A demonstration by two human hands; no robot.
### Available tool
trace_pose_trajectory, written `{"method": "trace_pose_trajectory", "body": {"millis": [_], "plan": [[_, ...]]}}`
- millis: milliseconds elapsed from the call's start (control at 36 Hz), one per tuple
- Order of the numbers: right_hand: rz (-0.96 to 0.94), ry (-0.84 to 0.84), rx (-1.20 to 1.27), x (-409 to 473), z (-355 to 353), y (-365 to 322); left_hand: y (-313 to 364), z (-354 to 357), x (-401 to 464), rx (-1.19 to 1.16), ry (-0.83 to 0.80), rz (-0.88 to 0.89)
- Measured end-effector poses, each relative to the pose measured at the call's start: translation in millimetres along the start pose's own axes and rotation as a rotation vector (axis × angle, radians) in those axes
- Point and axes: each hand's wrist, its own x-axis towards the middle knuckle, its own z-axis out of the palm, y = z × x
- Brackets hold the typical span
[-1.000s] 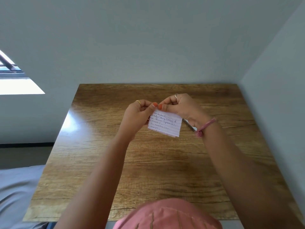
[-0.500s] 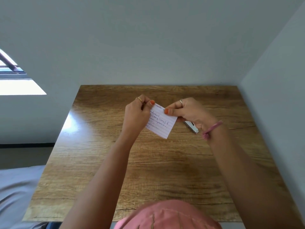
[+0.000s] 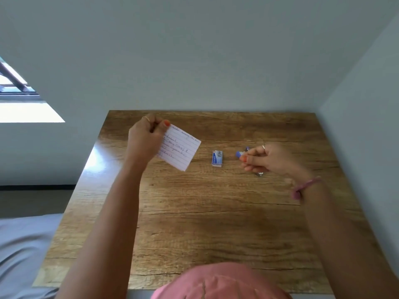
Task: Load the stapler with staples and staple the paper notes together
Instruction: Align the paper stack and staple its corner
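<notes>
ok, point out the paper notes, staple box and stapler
paper notes [image 3: 180, 151], head view, middle of the lined sheet
staple box [image 3: 217, 158], head view, top face
stapler [image 3: 239, 154], head view, blue front end

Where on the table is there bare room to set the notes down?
Bare wood: the near half of the table between the forearms, and the far strip by the wall. Crowded: the staple box and stapler under the right hand.

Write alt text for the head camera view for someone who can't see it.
A person's left hand holds lined, handwritten paper notes above a wooden table. The right hand, fingers curled, is over a blue stapler, whether gripping it is unclear; a small staple box lies between the hands.
</notes>
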Motion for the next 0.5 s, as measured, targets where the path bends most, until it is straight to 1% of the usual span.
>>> {"method": "trace_pose_trajectory", "body": {"millis": [111,194,361,417,444,500], "plan": [[-0.031,-0.011,0.097,1,14,-8,15,12,-8,0.050,-0.167,0.071],[-0.053,-0.051,0.122,4,28,-18,23,26,-15,0.092,-0.298,0.132],[-0.036,-0.146,0.110,8,37,-27,29,42,-23,0.048,-0.429,0.209],[-0.044,-0.123,0.118,9,37,-29,25,43,-24,-0.047,-0.408,0.173],[-0.056,-0.100,0.135,9,37,-29,22,44,-24,-0.150,-0.375,0.113],[-0.066,-0.056,0.231,9,37,-28,17,45,-27,-0.463,-0.280,-0.069]]}}
